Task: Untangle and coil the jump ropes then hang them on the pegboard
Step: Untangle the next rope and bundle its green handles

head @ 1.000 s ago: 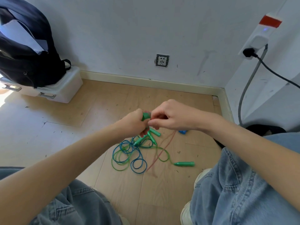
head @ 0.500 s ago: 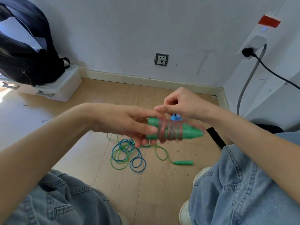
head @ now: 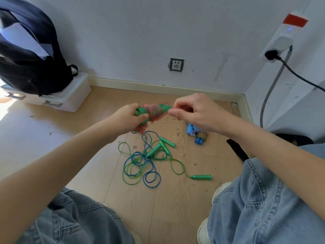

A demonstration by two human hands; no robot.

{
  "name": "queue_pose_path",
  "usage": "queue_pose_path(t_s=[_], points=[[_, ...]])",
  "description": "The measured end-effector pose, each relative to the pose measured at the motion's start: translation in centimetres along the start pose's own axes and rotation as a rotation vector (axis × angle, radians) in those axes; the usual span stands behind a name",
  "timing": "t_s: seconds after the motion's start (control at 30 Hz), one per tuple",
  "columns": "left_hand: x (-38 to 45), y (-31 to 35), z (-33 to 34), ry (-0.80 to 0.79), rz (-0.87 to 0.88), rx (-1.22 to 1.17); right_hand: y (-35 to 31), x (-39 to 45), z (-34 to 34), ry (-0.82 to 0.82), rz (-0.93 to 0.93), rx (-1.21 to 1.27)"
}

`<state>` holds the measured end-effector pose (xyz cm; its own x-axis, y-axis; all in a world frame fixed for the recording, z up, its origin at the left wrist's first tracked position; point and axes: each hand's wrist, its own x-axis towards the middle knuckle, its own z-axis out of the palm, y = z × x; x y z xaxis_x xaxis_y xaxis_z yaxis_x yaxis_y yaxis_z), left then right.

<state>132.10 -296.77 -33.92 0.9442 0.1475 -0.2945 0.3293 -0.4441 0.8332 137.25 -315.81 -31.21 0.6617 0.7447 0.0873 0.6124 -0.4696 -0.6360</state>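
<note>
My left hand (head: 131, 118) grips a pair of green handles (head: 140, 110) with a pink rope wound round them (head: 153, 110). My right hand (head: 191, 111) is at the handles' pointed tips with thumb and forefinger pinched together; the rope end between them is too blurred to make out. On the floor below lies a tangle of green and blue ropes (head: 140, 166) with several green handles (head: 162, 147), one of them (head: 201, 177) lying apart to the right. A coiled rope with blue handles (head: 197, 134) lies under my right wrist. No pegboard is in view.
A black backpack (head: 29, 55) sits on a white plastic box (head: 70, 97) at the left wall. A wall socket (head: 176, 64) is straight ahead. A power strip (head: 283, 39) with a black plug and cable hangs on the right wall. My knees in jeans (head: 263, 199) frame the floor.
The wound handle bundle has moved up and a little left, away from me. My right hand has shifted from above the bundle to its pointed end.
</note>
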Motion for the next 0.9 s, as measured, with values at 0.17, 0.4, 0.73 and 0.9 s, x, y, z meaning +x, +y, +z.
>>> queue_pose_path(t_s=[0.17, 0.4, 0.73, 0.9], points=[[-0.9, 0.8, 1.4, -0.176, 0.077, 0.197, -0.1, 0.2, -0.7, 0.065, -0.015, 0.026], [-2.8, 2.6, 1.0, -0.502, 0.138, 0.180, 0.6, 0.2, -0.8, 0.112, 0.032, 0.068], [-2.7, 3.0, -1.8, -0.716, 0.284, -0.339, 1.0, 0.4, -1.5, -0.036, 0.287, 0.352], [-0.9, 2.6, -2.3, -0.275, 0.186, -0.729, 0.6, 0.1, -0.8, -0.062, 0.256, 0.337]])
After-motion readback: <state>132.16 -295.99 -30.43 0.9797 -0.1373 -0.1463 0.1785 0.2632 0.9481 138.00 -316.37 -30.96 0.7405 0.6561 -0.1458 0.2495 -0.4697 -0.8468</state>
